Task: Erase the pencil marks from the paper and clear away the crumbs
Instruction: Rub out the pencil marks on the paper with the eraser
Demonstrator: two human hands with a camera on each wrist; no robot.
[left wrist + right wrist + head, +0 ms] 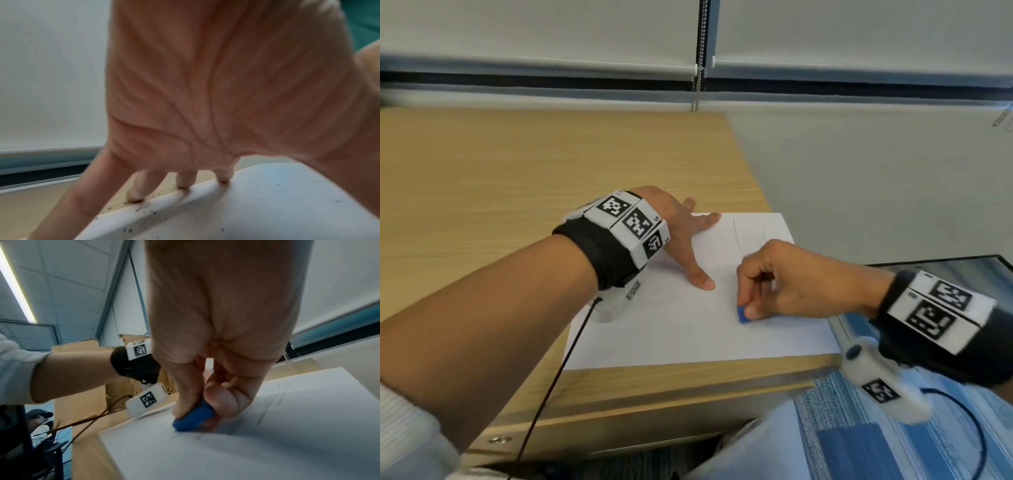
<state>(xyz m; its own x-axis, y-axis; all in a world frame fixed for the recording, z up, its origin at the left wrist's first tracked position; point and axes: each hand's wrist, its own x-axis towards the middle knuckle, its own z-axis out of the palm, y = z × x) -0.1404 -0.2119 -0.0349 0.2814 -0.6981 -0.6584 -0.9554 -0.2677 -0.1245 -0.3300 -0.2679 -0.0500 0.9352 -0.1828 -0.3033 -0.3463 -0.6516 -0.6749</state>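
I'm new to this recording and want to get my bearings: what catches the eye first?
The blue eraser, pinched in the right hand and pressed to the white paper near its middle. The left hand lies flat on the sheet's far left corner, on a wooden desk. Dark eraser crumbs speckle the paper edge by its fingertips.

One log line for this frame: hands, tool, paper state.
left hand flat on paper | right hand pinching eraser, on paper | crumbs and pencil marks remain
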